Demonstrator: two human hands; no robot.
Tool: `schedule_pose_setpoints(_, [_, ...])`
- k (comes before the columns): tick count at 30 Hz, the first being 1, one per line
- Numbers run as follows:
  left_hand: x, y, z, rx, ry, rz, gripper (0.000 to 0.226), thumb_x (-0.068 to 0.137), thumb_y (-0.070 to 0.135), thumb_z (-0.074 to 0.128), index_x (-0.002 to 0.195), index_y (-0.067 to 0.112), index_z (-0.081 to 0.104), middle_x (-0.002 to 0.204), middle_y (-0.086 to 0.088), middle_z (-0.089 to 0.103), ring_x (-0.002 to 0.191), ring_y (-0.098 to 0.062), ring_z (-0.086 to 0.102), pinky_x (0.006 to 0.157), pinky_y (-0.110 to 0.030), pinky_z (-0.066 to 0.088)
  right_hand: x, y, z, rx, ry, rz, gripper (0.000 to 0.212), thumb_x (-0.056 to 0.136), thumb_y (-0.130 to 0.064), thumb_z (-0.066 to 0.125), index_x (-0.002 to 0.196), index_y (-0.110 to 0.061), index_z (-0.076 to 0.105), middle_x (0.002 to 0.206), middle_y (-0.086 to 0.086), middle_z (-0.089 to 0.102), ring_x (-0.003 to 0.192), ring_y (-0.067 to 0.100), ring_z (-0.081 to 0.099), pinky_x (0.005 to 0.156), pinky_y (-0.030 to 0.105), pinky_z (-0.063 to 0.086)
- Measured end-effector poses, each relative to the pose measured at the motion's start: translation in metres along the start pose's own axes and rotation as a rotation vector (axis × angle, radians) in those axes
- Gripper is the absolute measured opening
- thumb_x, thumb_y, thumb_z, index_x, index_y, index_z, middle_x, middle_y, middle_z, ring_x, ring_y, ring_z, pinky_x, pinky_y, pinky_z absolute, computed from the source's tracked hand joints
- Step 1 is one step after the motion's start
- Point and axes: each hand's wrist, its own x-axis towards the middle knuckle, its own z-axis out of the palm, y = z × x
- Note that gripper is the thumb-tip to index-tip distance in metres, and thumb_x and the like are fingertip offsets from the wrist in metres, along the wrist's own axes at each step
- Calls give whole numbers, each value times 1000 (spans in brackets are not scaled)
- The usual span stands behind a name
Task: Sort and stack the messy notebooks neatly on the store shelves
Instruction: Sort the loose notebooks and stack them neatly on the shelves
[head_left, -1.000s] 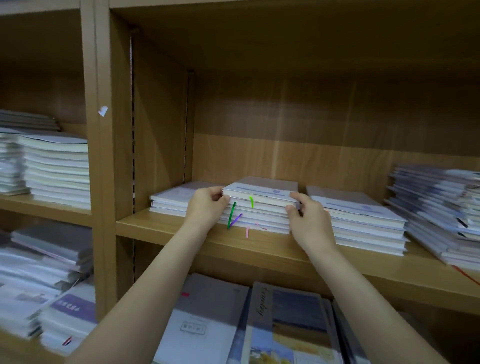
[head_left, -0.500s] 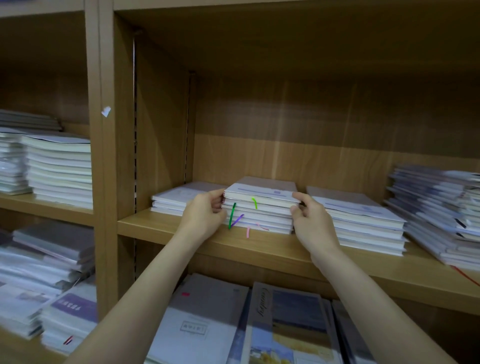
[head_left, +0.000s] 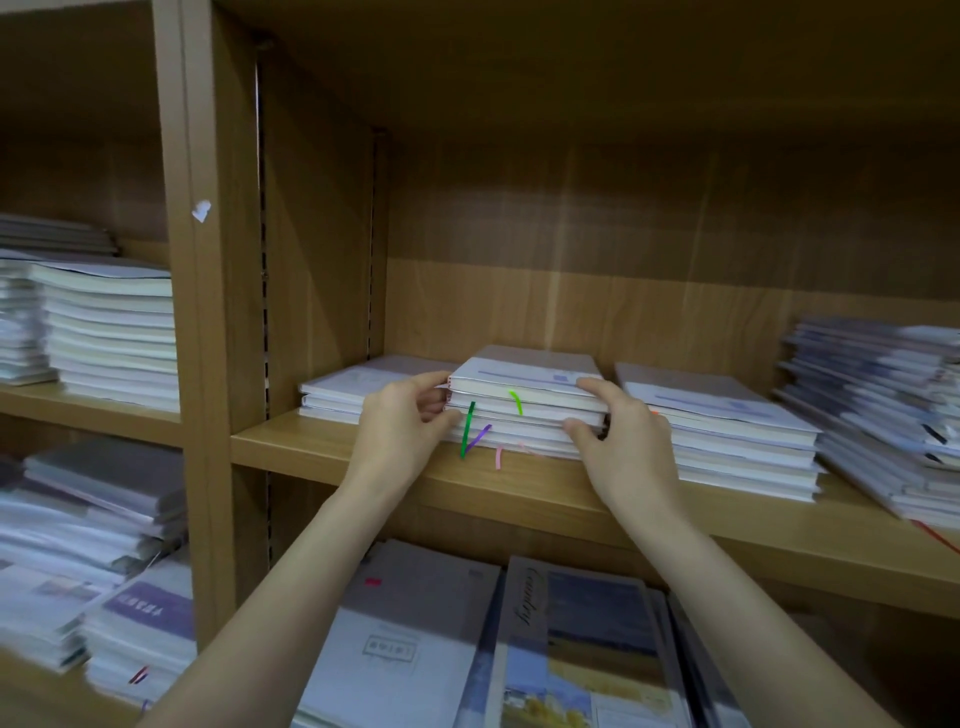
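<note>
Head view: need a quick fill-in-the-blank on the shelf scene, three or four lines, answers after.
1. The left hand and right hand grip the sides of the middle stack, the one with coloured ____ hanging from its front.
2. This stack rests on a ____ shelf.
3. The low stack beside the left hand is ____ than the gripped one.
4. The ribbon highest on the stack is ____.

Answers: ribbons; wooden; shorter; green

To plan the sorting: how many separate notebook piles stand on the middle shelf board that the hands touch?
4: a low left pile, the held pile, a third pile to its right, and a messy pile at far right, partly cut off.
</note>
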Motion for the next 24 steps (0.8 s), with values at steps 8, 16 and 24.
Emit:
schedule_pose_setpoints(8, [3, 4, -2, 111, -38, -31, 29, 85, 9, 64, 114, 11, 65, 95, 2, 65, 93, -14, 63, 83, -23, 46, -2, -1, 2, -42, -55, -3, 50, 91, -35, 60, 138, -26, 43, 110, 5, 60, 97, 14, 37, 71, 23, 23])
schedule_pose_setpoints(16, [-3, 8, 3, 494, -60, 43, 43, 88, 4, 52, 129, 16, 51, 113, -9, 65, 106, -27, 57, 82, -30, 41, 8, -5, 1, -162, -257, 14, 69, 88, -15, 64, 144, -27, 26, 126, 7, 51, 120, 24, 42, 85, 26, 35])
schedule_pose_setpoints(24, [1, 3, -4, 219, -78, -53, 40, 86, 14, 65, 126, 18, 59, 110, -5, 68, 106, -18, 61, 87, -25, 42, 5, -5, -5, -247, -212, -54, 60, 93, -25, 57, 145, -23, 28, 122, 10, 57, 116, 26, 48, 81, 27, 38])
